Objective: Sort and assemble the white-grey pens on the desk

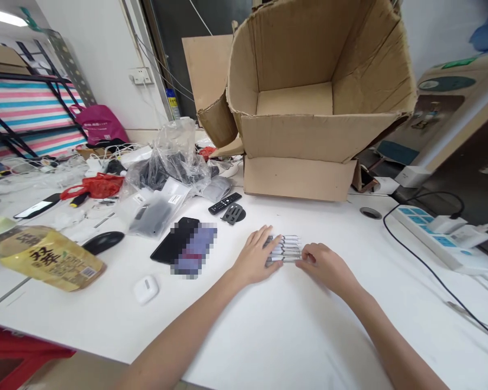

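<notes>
A small row of thin white and grey pieces (288,248) lies side by side on the white table (264,330). Over the row's left end rests my left hand (255,255), palm down with its fingers spread. My right hand (320,262) is at the right end, its fingers curled and pinched near the pieces' tips. Whatever sits between those right fingertips is too small to make out. The left fingers hide part of the row.
Behind the hands stands a large open cardboard box (296,179). A power strip (447,238) with cables lies right. On the left are a phone (174,241), a white earbud case (146,289), a yellow-labelled bottle (49,257), a remote (225,203) and plastic bags (158,208).
</notes>
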Available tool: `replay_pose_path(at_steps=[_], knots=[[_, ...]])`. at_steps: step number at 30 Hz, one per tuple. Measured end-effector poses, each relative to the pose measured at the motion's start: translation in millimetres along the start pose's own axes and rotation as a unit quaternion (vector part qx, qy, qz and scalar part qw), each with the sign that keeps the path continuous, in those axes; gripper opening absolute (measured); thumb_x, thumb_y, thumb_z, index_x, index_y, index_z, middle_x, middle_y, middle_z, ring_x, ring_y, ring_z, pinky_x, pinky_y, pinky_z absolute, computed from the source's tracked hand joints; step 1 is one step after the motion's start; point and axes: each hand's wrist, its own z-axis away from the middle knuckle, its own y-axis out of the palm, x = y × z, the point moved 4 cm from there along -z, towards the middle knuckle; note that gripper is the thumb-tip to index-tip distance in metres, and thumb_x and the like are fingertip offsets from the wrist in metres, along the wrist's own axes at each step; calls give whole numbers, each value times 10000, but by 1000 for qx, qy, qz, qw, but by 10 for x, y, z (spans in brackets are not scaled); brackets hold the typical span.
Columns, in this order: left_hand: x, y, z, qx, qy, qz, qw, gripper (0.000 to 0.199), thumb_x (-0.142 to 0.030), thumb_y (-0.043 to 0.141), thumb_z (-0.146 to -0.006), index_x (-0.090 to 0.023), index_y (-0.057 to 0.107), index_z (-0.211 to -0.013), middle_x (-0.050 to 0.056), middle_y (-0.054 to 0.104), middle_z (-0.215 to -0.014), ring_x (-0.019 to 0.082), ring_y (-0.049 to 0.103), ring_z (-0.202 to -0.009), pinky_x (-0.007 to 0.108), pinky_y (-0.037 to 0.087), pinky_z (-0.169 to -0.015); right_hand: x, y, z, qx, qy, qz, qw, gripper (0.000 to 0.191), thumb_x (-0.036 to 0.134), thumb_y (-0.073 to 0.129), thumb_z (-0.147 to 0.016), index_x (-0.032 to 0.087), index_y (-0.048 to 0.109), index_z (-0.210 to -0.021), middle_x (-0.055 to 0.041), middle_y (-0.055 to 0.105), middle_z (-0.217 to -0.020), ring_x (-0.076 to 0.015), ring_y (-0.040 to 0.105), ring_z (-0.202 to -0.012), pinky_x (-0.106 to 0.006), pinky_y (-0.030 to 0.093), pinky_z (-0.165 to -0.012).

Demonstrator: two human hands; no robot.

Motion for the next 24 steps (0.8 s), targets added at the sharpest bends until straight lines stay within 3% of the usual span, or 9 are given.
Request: replay_pose_path(at_steps=[5, 11, 13, 15, 17, 20, 24], knots=[[12, 45, 5, 16, -72, 5, 997, 560, -449, 533, -876, -228, 429, -1380, 103, 498, -1359, 290, 429, -1251, 457, 367, -1038, 152, 122, 62, 10, 18, -12, 1000, 271, 335, 433, -907, 226, 417, -659, 9, 580, -668, -153, 506, -580, -255, 325, -531], [-231, -85, 81, -6, -172, -36, 985, 472, -493, 373, -936, -163, 542, -1229, 130, 626, -1040, 301, 549, -1011, 441, 443, -859, 277, 171, 87, -27, 52, -28, 998, 322, 338, 343, -966, 222, 471, -694, -40, 632, -819, -186, 589, -729, -280, 390, -609], [-284, -111, 94, 15, -188, -15, 982, 440, -437, 306, -963, -156, 541, -1207, 123, 655, -937, 288, 591, -935, 422, 448, -828, 270, 159, 80, -33, 49, -23, 998, 332, 348, 341, -970, 219, 513, -718, -59, 626, -847, -209, 601, -807, -293, 424, -656], [-306, -100, 112, 54, -204, 35, 977, 382, -336, 283, -967, -172, 508, -1229, 108, 670, -876, 264, 628, -831, 377, 461, -745, 269, 153, 79, -34, 28, -22, 999, 309, 368, 354, -968, 216, 583, -827, -75, 618, -890, -230, 597, -883, -311, 456, -713], [-322, -75, 134, 80, -207, 100, 970, 356, -255, 293, -948, -205, 467, -1254, 87, 680, -865, 241, 645, -764, 336, 458, -674, 285, 154, 90, -32, -5, -23, 999, 305, 402, 397, -953, 215, 606, -1072, -88, 613, -965, -248, 586, -952, -339, 474, -781], [-345, -50, 159, 85, -189, 196, 958, 380, -183, 325, -910, -252, 422, -1270, 25, 682, -800, 209, 651, -722, 297, 460, -637, 339, 152, 123, -21, -51, -13, 998, 526, 457, 464, -918, 272, 416, -1408, -89, 604, -1106, -263, 573, -1042, -389, 467, -877], [-282, -104, 151, 57, -195, 201, 958, 365, -145, 343, -876, -261, 469, -1200, -13, 667, -727, 187, 637, -666, 285, 476, -603, 408, 172, 171, 8, -87, 25, 996, 565, 454, 492, -899, 343, 373, -1440, -73, 579, -1249, -265, 554, -1124, -424, 441, -944]])
